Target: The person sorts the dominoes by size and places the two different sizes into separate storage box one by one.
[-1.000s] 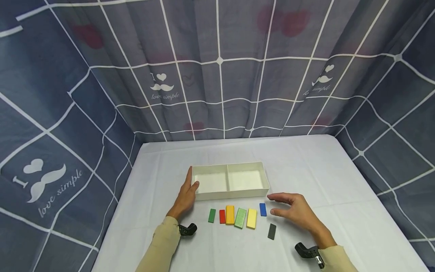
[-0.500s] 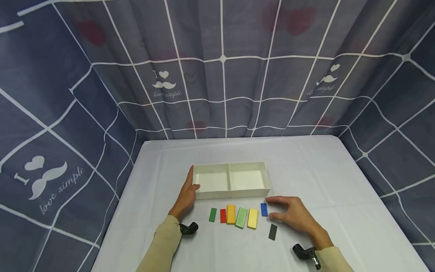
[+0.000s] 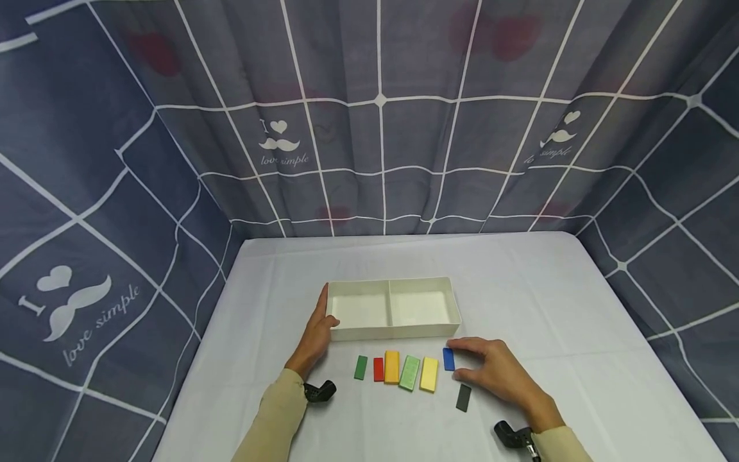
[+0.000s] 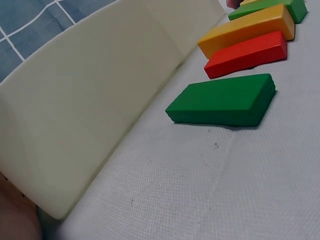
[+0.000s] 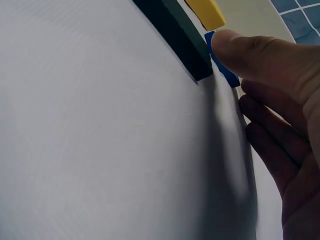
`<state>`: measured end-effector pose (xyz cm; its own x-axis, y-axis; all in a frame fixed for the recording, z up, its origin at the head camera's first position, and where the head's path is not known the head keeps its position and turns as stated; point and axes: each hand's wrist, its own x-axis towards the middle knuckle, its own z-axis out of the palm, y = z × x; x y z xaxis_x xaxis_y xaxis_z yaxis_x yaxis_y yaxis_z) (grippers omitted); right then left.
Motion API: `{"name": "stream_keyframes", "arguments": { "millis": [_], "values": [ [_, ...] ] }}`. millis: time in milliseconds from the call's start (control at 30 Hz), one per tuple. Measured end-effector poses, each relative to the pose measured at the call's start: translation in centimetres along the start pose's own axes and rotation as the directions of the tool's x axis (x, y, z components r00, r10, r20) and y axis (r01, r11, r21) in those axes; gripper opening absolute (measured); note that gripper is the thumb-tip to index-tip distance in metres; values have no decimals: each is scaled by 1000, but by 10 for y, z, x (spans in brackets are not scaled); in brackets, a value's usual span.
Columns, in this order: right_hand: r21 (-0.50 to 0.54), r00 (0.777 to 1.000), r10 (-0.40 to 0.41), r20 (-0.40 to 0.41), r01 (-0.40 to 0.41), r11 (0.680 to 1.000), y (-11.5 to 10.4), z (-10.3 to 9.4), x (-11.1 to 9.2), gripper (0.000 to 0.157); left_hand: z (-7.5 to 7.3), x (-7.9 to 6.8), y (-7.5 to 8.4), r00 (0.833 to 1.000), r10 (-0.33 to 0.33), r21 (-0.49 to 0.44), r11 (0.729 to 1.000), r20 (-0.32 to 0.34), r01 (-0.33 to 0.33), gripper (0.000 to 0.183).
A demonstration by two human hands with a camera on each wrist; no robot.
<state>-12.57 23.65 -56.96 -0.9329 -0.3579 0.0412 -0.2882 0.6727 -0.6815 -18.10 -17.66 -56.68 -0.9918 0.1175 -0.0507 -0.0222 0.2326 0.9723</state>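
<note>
We face grey-blue back curtain (image 3: 412, 138) hanging in soft vertical folds, with left curtain (image 3: 98, 205) and right curtain (image 3: 670, 256) closing in both sides. White grid lines (image 3: 381, 135) cross all three. On left curtain we read large white print (image 3: 77, 308): heart, moustache, "love simple"; smaller repeats on back curtain, plus faded red blotches (image 3: 516, 38). Below, we see table under white cloth (image 3: 519, 289), far corners rounded, faint creases. Weave shows close up from left wrist. Light looks soft; from right wrist, broad blurred shadow (image 5: 200, 190) darkens cloth.
</note>
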Motion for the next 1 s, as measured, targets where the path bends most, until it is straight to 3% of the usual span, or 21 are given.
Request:
{"name": "stream_keyframes", "arguments": {
  "millis": [500, 1000],
  "values": [
    [-88, 997, -63, -33, 60, 994, -6, 5, 1, 52, -2, 0, -4, 1000, -15, -14, 1000, 17, 15, 92],
    [-46, 995, -41, -87, 37, 998, -8, 5, 0, 50, -1, 1, -2, 1000, 11, -15, 1000, 3, -11, 91]
  ]
}}
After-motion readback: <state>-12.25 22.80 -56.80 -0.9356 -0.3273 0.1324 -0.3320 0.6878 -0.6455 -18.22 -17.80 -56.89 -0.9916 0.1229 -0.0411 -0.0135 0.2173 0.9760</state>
